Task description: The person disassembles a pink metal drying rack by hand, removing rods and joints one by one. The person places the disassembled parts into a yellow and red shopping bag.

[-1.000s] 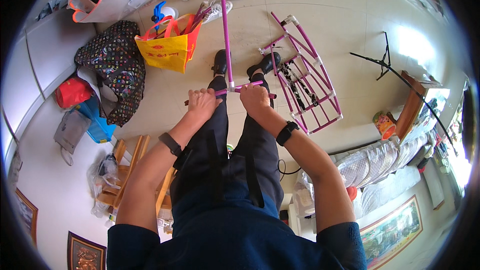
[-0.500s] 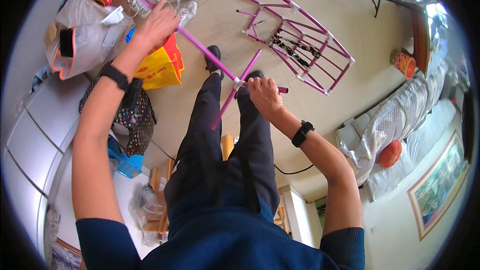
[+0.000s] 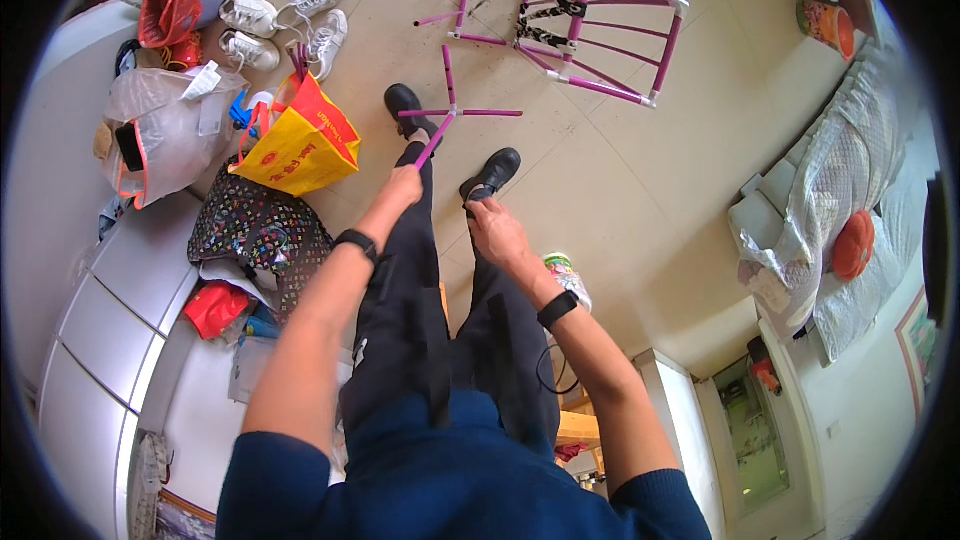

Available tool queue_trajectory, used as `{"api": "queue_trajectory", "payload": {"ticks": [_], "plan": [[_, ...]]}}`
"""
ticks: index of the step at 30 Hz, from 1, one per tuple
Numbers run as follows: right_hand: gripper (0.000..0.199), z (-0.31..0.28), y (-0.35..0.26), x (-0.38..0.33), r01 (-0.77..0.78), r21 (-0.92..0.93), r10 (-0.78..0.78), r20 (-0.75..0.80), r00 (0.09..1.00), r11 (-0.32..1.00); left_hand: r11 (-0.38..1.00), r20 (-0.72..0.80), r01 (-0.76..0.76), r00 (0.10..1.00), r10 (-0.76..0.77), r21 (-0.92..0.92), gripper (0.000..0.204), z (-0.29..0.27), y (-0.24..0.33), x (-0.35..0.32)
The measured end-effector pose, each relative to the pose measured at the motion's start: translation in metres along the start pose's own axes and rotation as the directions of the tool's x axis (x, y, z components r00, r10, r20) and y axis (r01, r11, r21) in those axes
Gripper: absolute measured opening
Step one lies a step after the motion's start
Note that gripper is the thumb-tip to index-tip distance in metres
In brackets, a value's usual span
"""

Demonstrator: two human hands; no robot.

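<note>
My left hand (image 3: 403, 187) is closed round one end of a purple tube assembly (image 3: 447, 130). From its white connector, purple tubes branch to the left, right and away from me, above my left shoe. My right hand (image 3: 497, 230) is in front of my right shoe, with its fingers pinched together; what they hold, if anything, is too small to make out. Farther off on the floor lies a purple tube frame (image 3: 600, 5) with white connectors. Several of its tubes stick out free at the left, and a black-and-white patterned cord (image 3: 548, 25) is wound on it.
To the left are a yellow-and-red bag (image 3: 305, 155), a clear plastic bag (image 3: 165, 115), white shoes (image 3: 250, 15) and a dark patterned bag (image 3: 250, 225). A covered sofa (image 3: 820, 210) with a red cushion (image 3: 853, 245) is at the right. Behind my right wrist is a patterned tub (image 3: 567, 278).
My left hand has come down and right, nearer my legs, gripping the tube assembly, which has turned. My right hand has let go of the assembly and moved slightly nearer me.
</note>
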State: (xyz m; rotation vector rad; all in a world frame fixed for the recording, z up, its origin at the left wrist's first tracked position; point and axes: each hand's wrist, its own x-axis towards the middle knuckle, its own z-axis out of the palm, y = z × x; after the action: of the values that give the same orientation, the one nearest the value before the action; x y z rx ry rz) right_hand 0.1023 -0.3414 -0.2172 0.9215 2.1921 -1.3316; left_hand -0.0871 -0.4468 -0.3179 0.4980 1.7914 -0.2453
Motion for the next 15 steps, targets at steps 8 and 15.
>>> {"api": "queue_trajectory", "payload": {"ticks": [8, 15], "plan": [[0.027, 0.001, 0.042, -0.035, -0.201, 0.455, 0.253, -0.054, 0.966, 0.868, 0.974, 0.192, 0.227, 0.955, -0.226, 0.019, 0.033, 0.023, 0.062, 0.082], [0.029, 0.037, 0.016, 0.014, -0.430, 0.722, 0.468, 0.166, 0.868, 0.542, 0.263, 0.430, 0.433, 0.900, -0.073, -0.862, 0.007, 0.041, 0.016, 0.103]]}}
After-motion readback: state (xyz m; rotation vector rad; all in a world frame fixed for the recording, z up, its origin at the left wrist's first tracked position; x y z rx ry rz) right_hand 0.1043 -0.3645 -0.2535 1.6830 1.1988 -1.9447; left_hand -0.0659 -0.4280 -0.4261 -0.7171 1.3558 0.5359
